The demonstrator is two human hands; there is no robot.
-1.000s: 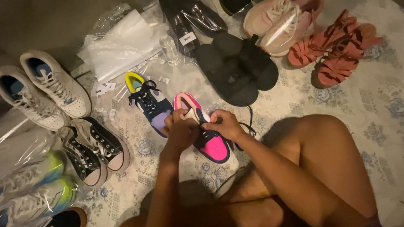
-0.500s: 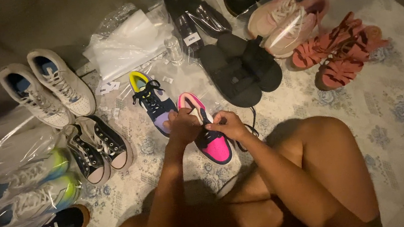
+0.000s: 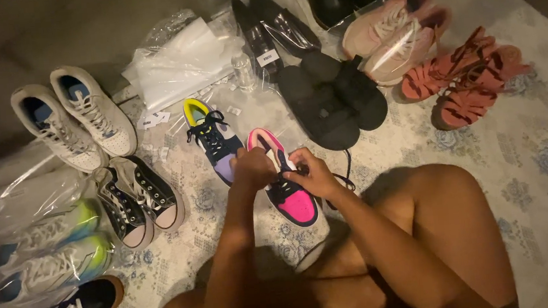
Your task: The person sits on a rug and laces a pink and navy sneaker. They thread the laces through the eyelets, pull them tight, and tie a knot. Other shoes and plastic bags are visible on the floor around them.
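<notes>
Both hands, left hand [image 3: 252, 168] and right hand [image 3: 312, 174], are pinched shut on the black laces of the pink-toed sneaker [image 3: 287, 186] lying on the floral rug [image 3: 526, 171], toe toward the person, heel pointing away. Its yellow-heeled twin [image 3: 210, 136] sits just left; black slide sandals [image 3: 335, 96] sit beyond.

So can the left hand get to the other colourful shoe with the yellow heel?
Probably yes. The left hand is on the pink sneaker, and the yellow-heeled sneaker lies right beside it, with nothing between.

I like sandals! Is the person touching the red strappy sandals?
No, both hands are on the pink and black sneaker; the red strappy sandals lie apart.
</notes>
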